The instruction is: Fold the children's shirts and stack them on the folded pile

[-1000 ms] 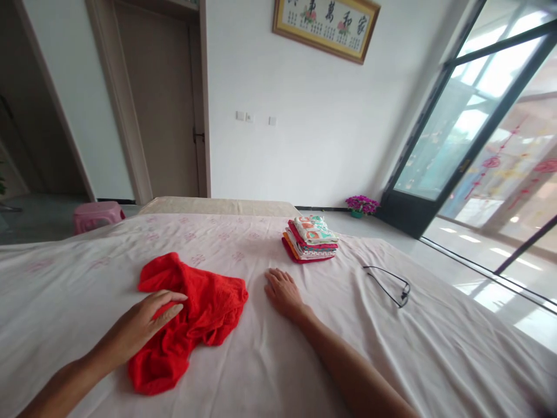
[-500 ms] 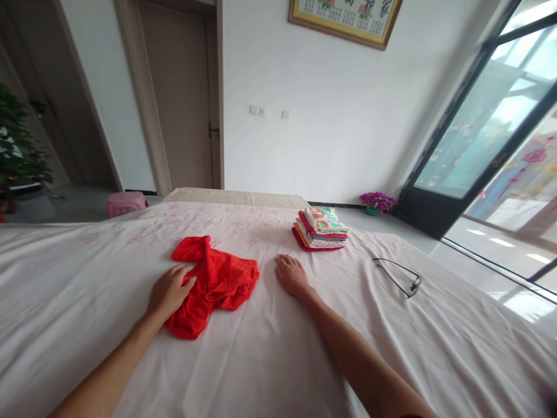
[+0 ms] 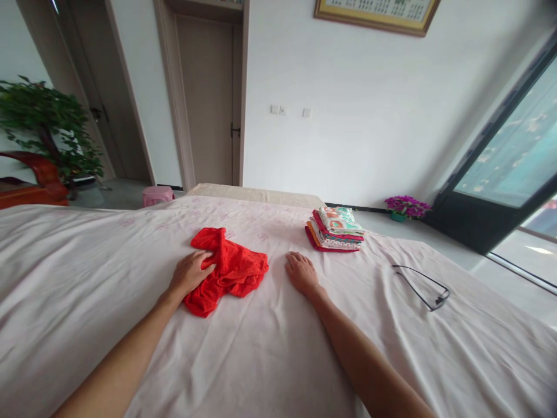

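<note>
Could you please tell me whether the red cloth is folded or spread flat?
Neither: the red cloth lies crumpled on the pale sheet, with bunched wrinkles and uneven edges, the left hand touching it.

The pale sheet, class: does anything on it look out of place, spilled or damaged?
The glasses look slightly odd, lying unfolded right of the folded stack. The red cloth at the left hand is crumpled, unlike that stack. No spill or damage shows.
</note>
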